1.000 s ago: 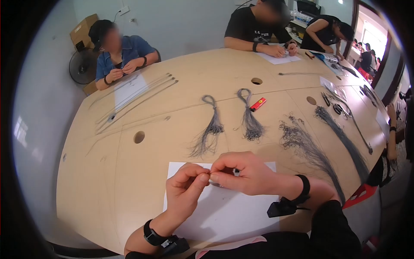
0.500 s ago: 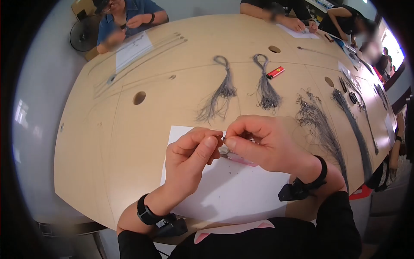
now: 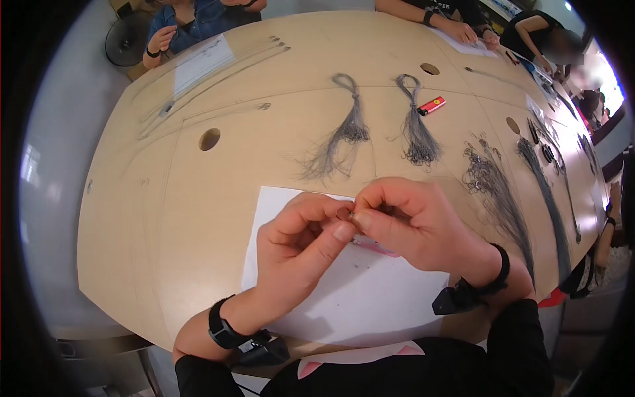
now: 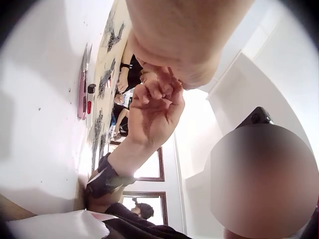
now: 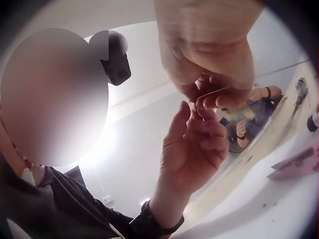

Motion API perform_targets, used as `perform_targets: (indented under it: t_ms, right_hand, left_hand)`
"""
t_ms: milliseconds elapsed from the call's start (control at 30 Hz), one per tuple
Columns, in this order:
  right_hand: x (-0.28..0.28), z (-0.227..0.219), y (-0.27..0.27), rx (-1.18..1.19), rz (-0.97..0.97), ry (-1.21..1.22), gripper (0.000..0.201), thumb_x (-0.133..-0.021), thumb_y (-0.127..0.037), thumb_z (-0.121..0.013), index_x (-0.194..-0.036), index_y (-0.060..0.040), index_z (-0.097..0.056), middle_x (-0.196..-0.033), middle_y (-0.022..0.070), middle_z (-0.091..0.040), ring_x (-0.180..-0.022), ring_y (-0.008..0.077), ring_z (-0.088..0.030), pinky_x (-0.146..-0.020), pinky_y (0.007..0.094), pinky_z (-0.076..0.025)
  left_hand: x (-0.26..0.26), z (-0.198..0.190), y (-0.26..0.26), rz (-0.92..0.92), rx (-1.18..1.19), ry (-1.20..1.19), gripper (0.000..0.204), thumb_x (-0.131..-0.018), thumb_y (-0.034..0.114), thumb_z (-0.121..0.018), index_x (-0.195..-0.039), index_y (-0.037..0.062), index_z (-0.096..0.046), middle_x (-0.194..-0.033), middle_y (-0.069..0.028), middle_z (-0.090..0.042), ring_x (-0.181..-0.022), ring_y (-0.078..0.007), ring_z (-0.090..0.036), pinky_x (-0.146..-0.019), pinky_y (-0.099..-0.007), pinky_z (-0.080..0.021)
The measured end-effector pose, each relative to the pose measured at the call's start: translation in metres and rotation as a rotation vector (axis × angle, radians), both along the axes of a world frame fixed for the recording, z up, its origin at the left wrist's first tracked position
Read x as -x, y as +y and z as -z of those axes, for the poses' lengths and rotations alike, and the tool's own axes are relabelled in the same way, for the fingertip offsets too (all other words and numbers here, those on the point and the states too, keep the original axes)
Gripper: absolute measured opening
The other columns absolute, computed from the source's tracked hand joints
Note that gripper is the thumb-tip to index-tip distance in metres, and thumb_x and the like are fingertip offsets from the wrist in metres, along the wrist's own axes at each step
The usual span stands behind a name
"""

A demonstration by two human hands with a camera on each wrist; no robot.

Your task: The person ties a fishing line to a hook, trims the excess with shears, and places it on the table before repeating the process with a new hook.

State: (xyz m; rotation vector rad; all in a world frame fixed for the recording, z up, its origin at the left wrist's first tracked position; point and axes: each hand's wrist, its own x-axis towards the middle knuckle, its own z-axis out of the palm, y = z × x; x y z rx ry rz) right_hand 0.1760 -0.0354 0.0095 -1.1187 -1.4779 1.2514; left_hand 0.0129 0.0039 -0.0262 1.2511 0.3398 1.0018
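Observation:
Both hands meet fingertip to fingertip over a white sheet of paper [image 3: 344,298]. My right hand [image 3: 413,228] pinches a thin pale line [image 5: 214,93] between thumb and forefinger; in the right wrist view it slants towards the left fingertips. My left hand [image 3: 297,245] has curled fingers, its forefinger and thumb tips at that same spot, against the right thumb. Whatever small piece sits between the fingertips is mostly hidden. Beneath the hands, on the paper, lie pink snips [image 5: 301,164] with pointed metal blades, partly covered in the head view.
Two looped bundles of grey line [image 3: 350,122] [image 3: 417,129] lie ahead, a red lighter [image 3: 432,106] beside one. To the right are a tangled bundle with dark curled ends [image 3: 489,172] and a straighter one [image 3: 546,192]. Other people sit across the table [image 3: 132,231].
The head view has tilted down, so table and bundles appear higher. The hands stay together; the left thumb has come closer to the right thumb.

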Motion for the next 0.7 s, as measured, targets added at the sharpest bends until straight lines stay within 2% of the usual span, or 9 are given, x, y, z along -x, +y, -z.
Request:
perform_targets:
  t_ms: [133,267,300,500,600,633,700]
  right_hand:
    - [0.002,0.005,-0.001,-0.129,0.024,-0.069,0.007,-0.079,-0.007,-0.049,-0.081,-0.0003,-0.050,-0.069,-0.0016,-0.049,-0.062,0.0028,-0.043,-0.053,0.0167,-0.035]
    - [0.004,0.004,-0.003,-0.096,0.039,-0.018,0.006,-0.078,-0.006,-0.051,-0.080,-0.0009,-0.052,-0.067,-0.0014,-0.050,-0.060,0.0033,-0.043,-0.053,0.0169,-0.035]
    - [0.005,0.000,-0.004,-0.089,0.026,-0.070,0.006,-0.077,-0.007,-0.052,-0.080,-0.0011,-0.052,-0.067,-0.0008,-0.051,-0.059,0.0033,-0.044,-0.052,0.0170,-0.036]
    - [0.005,-0.004,-0.007,-0.017,-0.056,-0.116,0.012,-0.074,-0.012,-0.056,-0.078,0.0000,-0.054,-0.063,0.0042,-0.054,-0.055,0.0079,-0.047,-0.050,0.0215,-0.039]
    - [0.003,-0.009,-0.006,-0.013,-0.080,-0.134,0.013,-0.074,-0.012,-0.056,-0.077,0.0006,-0.054,-0.062,0.0054,-0.054,-0.054,0.0095,-0.048,-0.051,0.0217,-0.040]
    - [0.003,-0.009,-0.005,-0.033,-0.077,-0.119,0.013,-0.074,-0.012,-0.056,-0.076,0.0009,-0.053,-0.061,0.0059,-0.054,-0.054,0.0102,-0.049,-0.051,0.0218,-0.040]
    - [0.003,-0.010,-0.007,-0.068,-0.096,-0.134,0.014,-0.075,-0.012,-0.055,-0.076,0.0014,-0.054,-0.062,0.0062,-0.055,-0.054,0.0109,-0.051,-0.052,0.0218,-0.040]
  left_hand:
    - [-0.001,0.001,-0.002,-0.035,-0.002,0.015,0.014,-0.076,-0.004,-0.052,-0.090,-0.0009,-0.053,-0.088,-0.0050,-0.050,-0.079,-0.0096,-0.049,-0.069,-0.0210,-0.040]
    - [0.000,0.000,0.000,-0.010,0.044,-0.027,0.009,-0.078,-0.001,-0.051,-0.087,0.0002,-0.053,-0.084,-0.0045,-0.051,-0.078,-0.0097,-0.049,-0.067,-0.0209,-0.040]
    - [0.001,-0.002,0.000,-0.008,0.044,-0.024,0.009,-0.078,-0.001,-0.051,-0.087,0.0002,-0.053,-0.084,-0.0045,-0.051,-0.078,-0.0097,-0.049,-0.067,-0.0209,-0.040]
    - [0.004,-0.021,0.000,-0.048,0.175,-0.022,0.010,-0.084,0.010,-0.045,-0.090,0.0032,-0.049,-0.093,-0.0084,-0.054,-0.082,-0.0131,-0.052,-0.060,-0.0211,-0.042]
    - [0.018,-0.037,0.012,-0.122,0.207,-0.227,0.014,-0.087,0.016,-0.038,-0.094,0.0068,-0.046,-0.094,-0.0106,-0.055,-0.079,-0.0182,-0.058,-0.052,-0.0211,-0.042]
    - [0.024,-0.044,0.015,-0.180,0.185,-0.249,0.014,-0.087,0.016,-0.037,-0.093,0.0077,-0.047,-0.093,-0.0085,-0.056,-0.078,-0.0168,-0.058,-0.052,-0.0208,-0.042]
    - [0.040,-0.057,0.020,-0.238,0.180,-0.269,0.018,-0.088,0.019,-0.036,-0.095,0.0069,-0.047,-0.090,-0.0019,-0.051,-0.074,-0.0095,-0.050,-0.053,-0.0173,-0.039]
